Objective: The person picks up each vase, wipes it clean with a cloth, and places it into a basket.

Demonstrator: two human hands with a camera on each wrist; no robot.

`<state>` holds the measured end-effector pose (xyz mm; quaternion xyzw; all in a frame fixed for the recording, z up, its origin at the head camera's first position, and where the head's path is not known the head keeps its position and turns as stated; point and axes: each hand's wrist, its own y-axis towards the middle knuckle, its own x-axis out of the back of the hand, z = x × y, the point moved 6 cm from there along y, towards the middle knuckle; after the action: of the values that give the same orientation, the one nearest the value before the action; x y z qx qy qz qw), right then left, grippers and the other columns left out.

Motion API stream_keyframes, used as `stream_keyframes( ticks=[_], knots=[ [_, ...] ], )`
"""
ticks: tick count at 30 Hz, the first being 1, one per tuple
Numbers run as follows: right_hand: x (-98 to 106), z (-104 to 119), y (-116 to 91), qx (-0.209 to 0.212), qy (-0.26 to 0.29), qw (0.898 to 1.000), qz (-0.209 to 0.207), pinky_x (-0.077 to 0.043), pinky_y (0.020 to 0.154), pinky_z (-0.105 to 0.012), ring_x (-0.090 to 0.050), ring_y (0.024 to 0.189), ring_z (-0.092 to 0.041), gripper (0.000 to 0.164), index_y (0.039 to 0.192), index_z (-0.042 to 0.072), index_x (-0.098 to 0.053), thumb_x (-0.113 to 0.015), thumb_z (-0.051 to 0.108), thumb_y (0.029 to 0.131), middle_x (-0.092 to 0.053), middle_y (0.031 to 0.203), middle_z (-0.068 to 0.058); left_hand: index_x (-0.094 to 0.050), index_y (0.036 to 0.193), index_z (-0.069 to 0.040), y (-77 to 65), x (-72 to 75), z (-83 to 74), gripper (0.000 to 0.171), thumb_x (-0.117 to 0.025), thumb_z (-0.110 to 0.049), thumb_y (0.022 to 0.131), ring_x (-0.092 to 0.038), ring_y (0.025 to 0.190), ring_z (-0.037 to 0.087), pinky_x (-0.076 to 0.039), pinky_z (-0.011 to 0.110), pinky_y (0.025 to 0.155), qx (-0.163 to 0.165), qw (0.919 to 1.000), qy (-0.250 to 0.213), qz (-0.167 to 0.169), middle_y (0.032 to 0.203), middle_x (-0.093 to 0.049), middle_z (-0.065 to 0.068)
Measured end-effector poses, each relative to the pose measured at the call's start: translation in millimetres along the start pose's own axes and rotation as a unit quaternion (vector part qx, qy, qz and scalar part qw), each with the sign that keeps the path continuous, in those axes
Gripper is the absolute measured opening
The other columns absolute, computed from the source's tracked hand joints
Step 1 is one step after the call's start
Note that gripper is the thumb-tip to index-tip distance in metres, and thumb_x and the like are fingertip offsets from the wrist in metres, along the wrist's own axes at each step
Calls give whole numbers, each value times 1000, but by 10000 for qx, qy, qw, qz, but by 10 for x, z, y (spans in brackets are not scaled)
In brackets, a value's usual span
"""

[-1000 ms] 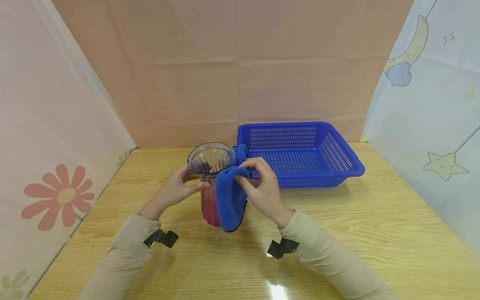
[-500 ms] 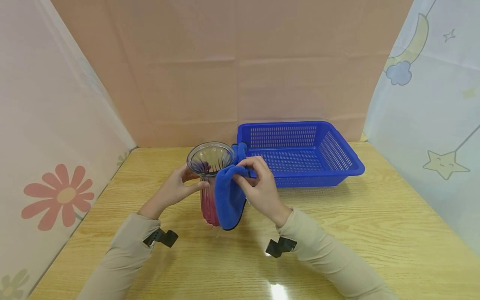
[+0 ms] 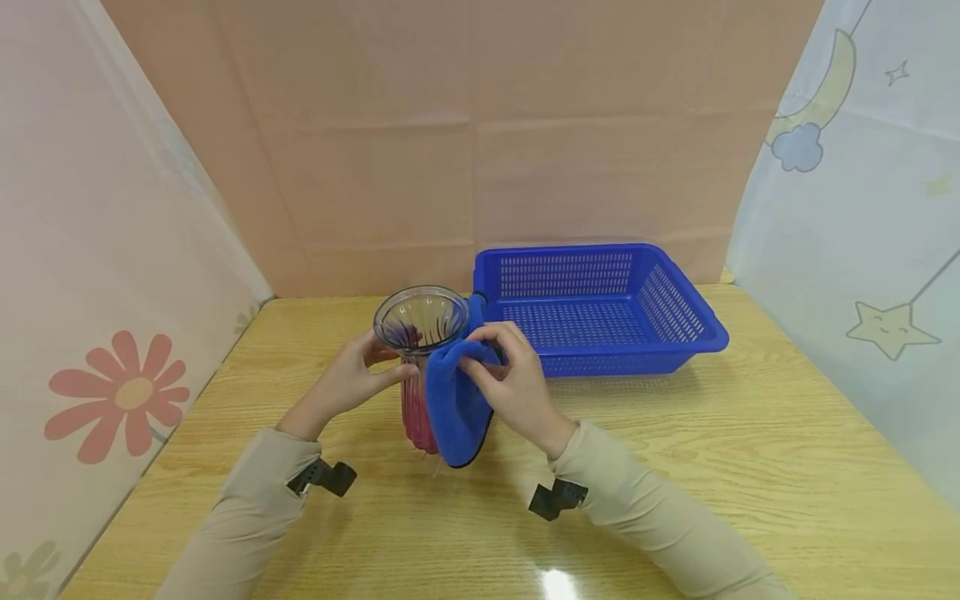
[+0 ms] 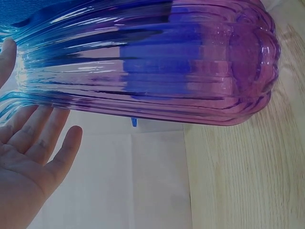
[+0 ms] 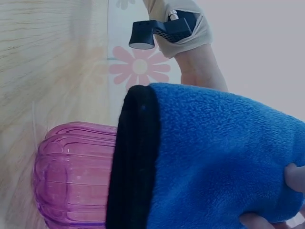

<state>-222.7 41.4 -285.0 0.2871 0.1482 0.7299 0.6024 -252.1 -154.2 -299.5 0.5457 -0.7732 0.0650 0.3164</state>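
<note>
A: What does the left hand point(image 3: 348, 379) have hold of?

B: The vase point(image 3: 416, 408), just under its flared rim. The thumb lies along the near side and the fingers reach round the far side, parted by the width of the neck.

A: And the right hand point(image 3: 517, 387)?

B: Thumb and fingers come together on the cloth point(image 3: 453, 408), pinching a fold near its top. The rest hangs down against the vase's right side, so the two hands face each other with glass and fabric between them.

A: How is the vase made?

B: Clear ribbed glass, smoky blue at the mouth and pink towards a rounded, scalloped base. It stands roughly upright at the desk point(image 3: 712, 483); whether the base bears on the wood-grained top is hard to tell.

A: The cloth?

B: Bright blue and plush, folded over, with a dark smooth edging.

A: Anything nearby?

B: A basket point(image 3: 615, 363) of blue plastic, rectangular, with slotted walls, behind and right of the vase.
</note>
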Motion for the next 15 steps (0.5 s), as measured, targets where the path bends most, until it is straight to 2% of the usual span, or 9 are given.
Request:
stream_keyframes(
  ticks=[6,15],
  knots=[
    [-48,-21,-17,-66,-455,9988,147,-59,76,-30,-58,103,-25,20,103,4,-58,-66,6,85,-55,109,-13,-45,133,0,2,-8,0,53,-67,-12,86,-56,116,39,-45,54,99,-11,10000,-14,8,122,-59,22],
    [-97,-62,-32,-188,-967,9944,388,-59,77,-35,-57,108,-26,18,103,6,-59,-66,8,86,-55,111,-12,-43,134,-1,3,-16,-3,55,-66,-11,86,-55,116,40,-46,52,99,-30,10000,-46,5,124,-58,23]
  ],
)
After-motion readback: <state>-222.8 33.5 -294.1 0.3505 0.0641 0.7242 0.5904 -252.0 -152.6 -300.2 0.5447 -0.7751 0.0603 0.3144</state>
